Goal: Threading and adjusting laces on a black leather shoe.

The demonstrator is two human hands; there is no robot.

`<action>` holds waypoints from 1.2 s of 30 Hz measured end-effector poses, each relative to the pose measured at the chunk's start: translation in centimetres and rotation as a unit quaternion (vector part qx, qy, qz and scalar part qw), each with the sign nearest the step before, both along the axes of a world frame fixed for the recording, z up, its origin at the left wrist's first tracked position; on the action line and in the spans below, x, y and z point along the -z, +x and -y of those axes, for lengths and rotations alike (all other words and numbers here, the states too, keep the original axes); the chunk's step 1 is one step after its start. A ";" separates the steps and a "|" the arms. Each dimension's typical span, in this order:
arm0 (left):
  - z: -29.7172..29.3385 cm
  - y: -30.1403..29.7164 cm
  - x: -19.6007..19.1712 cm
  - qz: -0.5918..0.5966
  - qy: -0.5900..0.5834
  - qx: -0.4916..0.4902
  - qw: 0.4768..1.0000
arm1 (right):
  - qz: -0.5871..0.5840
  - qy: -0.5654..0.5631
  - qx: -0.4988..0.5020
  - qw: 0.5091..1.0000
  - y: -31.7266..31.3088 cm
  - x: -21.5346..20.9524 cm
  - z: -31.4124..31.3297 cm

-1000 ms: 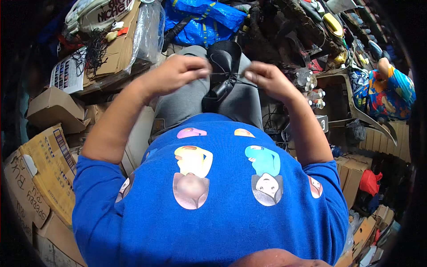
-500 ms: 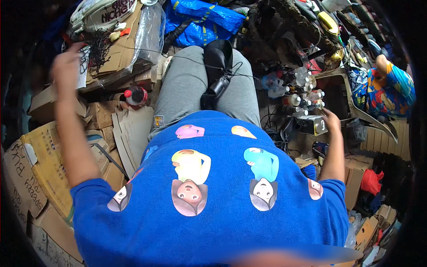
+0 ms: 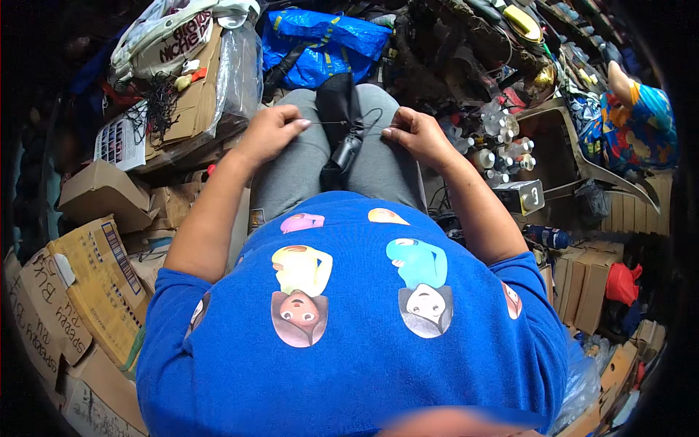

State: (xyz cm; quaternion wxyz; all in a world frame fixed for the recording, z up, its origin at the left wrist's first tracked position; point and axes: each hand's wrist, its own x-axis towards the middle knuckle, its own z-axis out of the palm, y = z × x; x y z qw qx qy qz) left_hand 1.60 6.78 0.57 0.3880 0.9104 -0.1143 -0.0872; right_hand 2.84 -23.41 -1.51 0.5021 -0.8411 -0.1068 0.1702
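Boxes [image 3: 105, 193] edge the left, bottles [image 3: 502, 138] the right; between, left hand [image 3: 274, 132] and right hand [image 3: 421, 137], well apart, pinch cord [image 3: 332, 122] over a black piece [image 3: 345, 151].

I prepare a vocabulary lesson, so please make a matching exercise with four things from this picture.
1. Black item
2. Blue bag
3. Red bundle
4. Clear bottles

A. Beside brown boxes
B. Clustered right of right hand
C. On grey trousers, between left hand and right hand
D. Beyond the knees

Pairs: 1-C; 2-D; 3-A; 4-B
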 end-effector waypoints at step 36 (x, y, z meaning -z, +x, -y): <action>2.2 6.9 3.1 -0.244 -0.107 0.124 0.956 | 0.146 -0.095 -0.264 0.949 7.0 -1.7 -5.4</action>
